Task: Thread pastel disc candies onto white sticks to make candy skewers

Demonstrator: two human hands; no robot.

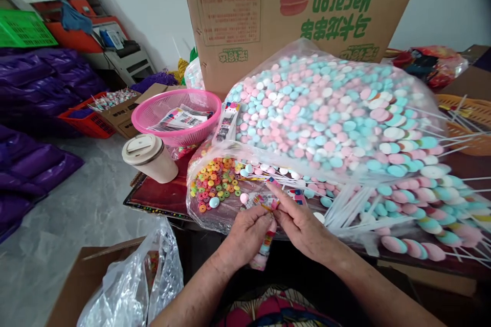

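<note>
My left hand (pixel 247 232) is closed around a small printed candy packet (pixel 263 253), with pink, white and blue pieces showing inside as it hangs below the fingers. Against the packet's gathered top, my right hand (pixel 303 225) pinches with its thumb while the index finger points away. A thin gold strip (pixel 265 207) shows between the two hands; its exact kind is too small to tell. Just beyond lie printed clear wrappers (pixel 255 199) and, on a plastic sheet, a pile of ring candies (pixel 218 179). White sticks (pixel 347 212) rest right of my right hand.
A large clear bag of pastel candies (pixel 295 107) fills the table's back, before a tall carton (pixel 245 15). Candy skewers (pixel 414 248) spread at right, sticks outward. A pink basket (pixel 138 120) and lidded cup (pixel 163 166) stand left. An open carton (pixel 72 286) sits below.
</note>
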